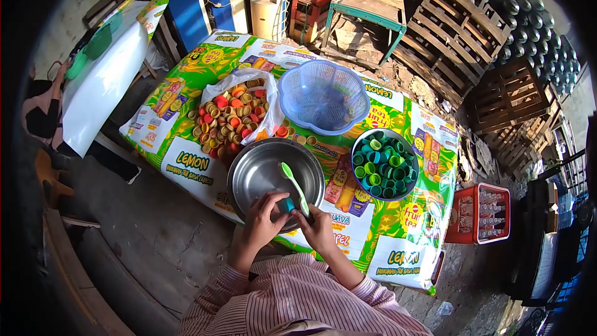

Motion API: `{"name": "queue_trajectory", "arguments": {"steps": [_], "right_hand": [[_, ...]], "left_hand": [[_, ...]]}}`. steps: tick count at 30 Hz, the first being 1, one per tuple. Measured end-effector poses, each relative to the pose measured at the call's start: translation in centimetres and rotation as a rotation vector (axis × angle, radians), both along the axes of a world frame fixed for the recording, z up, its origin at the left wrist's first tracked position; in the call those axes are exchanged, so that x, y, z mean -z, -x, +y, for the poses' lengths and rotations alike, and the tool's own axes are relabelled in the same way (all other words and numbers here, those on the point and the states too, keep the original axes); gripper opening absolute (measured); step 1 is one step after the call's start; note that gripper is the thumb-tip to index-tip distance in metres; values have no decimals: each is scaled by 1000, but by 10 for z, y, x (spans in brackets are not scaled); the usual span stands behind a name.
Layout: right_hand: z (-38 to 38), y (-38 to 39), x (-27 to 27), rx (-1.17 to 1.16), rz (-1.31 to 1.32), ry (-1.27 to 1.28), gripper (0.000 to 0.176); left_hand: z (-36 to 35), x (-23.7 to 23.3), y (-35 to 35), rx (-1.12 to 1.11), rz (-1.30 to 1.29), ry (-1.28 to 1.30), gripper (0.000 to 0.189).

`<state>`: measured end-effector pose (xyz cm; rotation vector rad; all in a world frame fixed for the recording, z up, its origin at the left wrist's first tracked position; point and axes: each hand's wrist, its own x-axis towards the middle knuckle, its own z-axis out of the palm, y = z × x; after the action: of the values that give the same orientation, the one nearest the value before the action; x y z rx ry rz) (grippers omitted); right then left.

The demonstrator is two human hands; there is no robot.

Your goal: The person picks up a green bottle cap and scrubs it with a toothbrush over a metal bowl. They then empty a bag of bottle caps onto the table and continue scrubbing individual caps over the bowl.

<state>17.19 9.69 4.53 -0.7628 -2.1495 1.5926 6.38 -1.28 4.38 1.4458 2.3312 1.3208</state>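
My left hand (261, 219) pinches a teal cap (286, 204) in its fingertips, turned toward the brush so I can reach it. My right hand (318, 229) is closed round a green toothbrush (293, 183). Both sit over the steel bowl (254, 175), which would catch whatever falls. Farther off are a dish (384, 131) of green caps, a bag (271, 112) of red and gold caps, and a blue basket (323, 96).

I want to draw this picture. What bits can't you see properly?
All in the head view:
1. Cap: mostly covered by the left hand.
2. Toothbrush: lower handle hidden inside the right hand.
3. Steel bowl: near rim hidden behind both hands.
4. Red crate: its bottles are too small to tell what they say.
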Motion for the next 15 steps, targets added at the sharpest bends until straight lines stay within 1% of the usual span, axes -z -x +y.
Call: {"name": "queue_trajectory", "arguments": {"steps": [1,2,4,5,6,7,8,9,10,11,13,14,15], "right_hand": [[0,-2,-2,-26,4,-6,17],[1,-4,-3,-17,1,-11,17],[6,-7,-6,50,64,-54,13],[16,-10,-10,150,63,-179,9],[32,-13,0,272,-11,-263,10],[48,-16,-11,370,-15,-431,17],[61,-21,-19,454,-98,-440,18],[76,-30,-16,507,-67,-510,18],[89,-38,-6,601,-140,-593,17],[95,-42,-11,635,-201,-618,16],[111,-51,13,669,-349,-704,13],[120,-59,34,661,-520,-768,17],[117,-54,28,631,-599,-781,21]], "left_hand": [[-2,1,0,12,2,44,54],[1,1,-1,22,0,40,54],[7,-7,-3,73,-93,-50,68],[6,-12,2,105,-86,-1,76],[6,-16,8,93,-85,-32,75],[5,-19,15,79,-85,-66,73],[2,-20,24,64,-95,-55,71],[-3,-21,33,41,-100,-51,69],[-7,-22,42,33,-75,-90,64],[-13,-26,50,-6,-14,-80,59],[-24,-26,64,-37,-105,-91,55],[-30,-26,71,-62,-112,-84,53],[-36,-27,80,-74,-114,-81,53]]}}
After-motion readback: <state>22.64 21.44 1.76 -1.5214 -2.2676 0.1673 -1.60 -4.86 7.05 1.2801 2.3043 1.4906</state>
